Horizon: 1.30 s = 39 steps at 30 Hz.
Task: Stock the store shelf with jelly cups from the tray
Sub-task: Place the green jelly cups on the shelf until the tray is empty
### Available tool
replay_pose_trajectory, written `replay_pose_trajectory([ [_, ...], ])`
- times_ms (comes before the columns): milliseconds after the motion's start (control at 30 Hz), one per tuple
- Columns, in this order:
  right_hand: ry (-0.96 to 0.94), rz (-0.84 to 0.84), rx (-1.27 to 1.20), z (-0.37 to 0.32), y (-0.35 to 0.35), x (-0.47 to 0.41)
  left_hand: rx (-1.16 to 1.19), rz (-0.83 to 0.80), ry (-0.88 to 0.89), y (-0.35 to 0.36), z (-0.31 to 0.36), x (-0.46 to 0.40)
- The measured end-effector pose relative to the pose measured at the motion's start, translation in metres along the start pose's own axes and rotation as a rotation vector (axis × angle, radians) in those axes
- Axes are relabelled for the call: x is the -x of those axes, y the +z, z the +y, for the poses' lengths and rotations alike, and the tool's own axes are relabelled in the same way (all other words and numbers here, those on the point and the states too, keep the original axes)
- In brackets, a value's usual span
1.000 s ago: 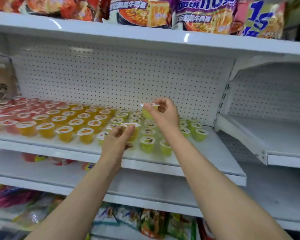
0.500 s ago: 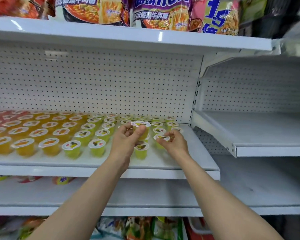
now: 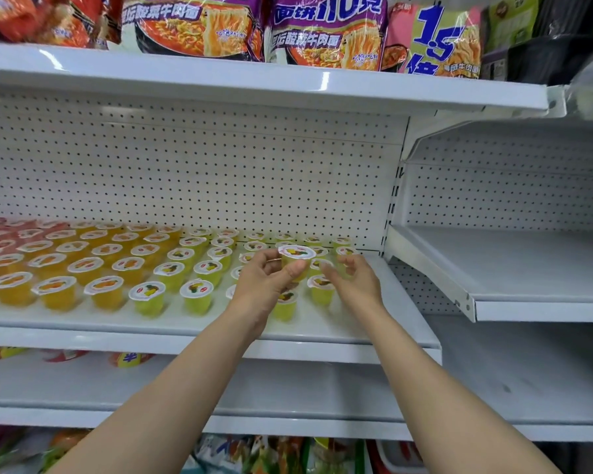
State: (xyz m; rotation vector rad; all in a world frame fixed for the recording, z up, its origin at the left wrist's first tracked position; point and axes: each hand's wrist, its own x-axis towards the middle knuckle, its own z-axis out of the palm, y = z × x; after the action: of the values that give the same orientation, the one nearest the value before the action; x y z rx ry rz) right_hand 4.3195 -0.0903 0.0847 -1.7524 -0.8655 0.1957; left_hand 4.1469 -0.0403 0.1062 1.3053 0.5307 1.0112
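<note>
1. Left hand, centre of the frame: fingers and thumb curled round a yellow-green jelly cup, lid up, held just above the shelf.
2. Right hand, just right of the left hand: fingers curled down over the cups at the right end of the rows. Fingertips are blurred; I cannot tell whether they grip a cup.
3. Rows of jelly cups stand upright on the shelf, filling the left and centre of the frame: red ones at far left, orange next, yellow-green toward the centre.
4. Bare shelf remains to the right of the hands.
5. White pegboard back panel behind the cups.
6. Instant noodle packs on the top shelf, upper part of the frame.
7. Neighbouring shelf bay at the right of the frame, set slightly higher.
</note>
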Motion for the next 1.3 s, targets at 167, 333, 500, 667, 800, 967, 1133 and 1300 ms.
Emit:
replay_pose_trajectory([
  [167, 0.0, -0.462, -0.639, -0.042, -0.027, 0.002, -0.037, 0.012, -0.057, 0.017, 0.007, -0.007],
  [333, -0.049, -0.58, -0.649, -0.046, -0.04, 0.001, 0.045, -0.003, -0.084, 0.033, 0.011, -0.01],
  [500, -0.042, -0.427, -0.575, -0.033, -0.049, -0.008, -0.366, -0.003, 0.08, 0.036, 0.002, -0.02],
  [667, -0.099, -0.101, -0.242, 0.004, -0.052, -0.029, -1.27, -0.204, 0.174, 0.025, -0.02, -0.028],
  [800, -0.101, -0.002, -0.011, 0.034, -0.049, -0.038, -1.5, -0.328, 0.126, 0.028, -0.029, -0.025],
  [967, -0.017, -0.024, 0.122, 0.056, -0.044, -0.035, -1.492, -0.363, 0.077, 0.025, -0.035, -0.029],
  [1133, 0.025, 0.002, 0.151, 0.06, -0.044, -0.036, -1.493, -0.353, 0.071, 0.021, -0.041, -0.034],
  [1300, 0.077, -0.039, 0.203, 0.055, -0.045, -0.038, -1.488, -0.345, 0.067, 0.021, -0.043, -0.035],
])
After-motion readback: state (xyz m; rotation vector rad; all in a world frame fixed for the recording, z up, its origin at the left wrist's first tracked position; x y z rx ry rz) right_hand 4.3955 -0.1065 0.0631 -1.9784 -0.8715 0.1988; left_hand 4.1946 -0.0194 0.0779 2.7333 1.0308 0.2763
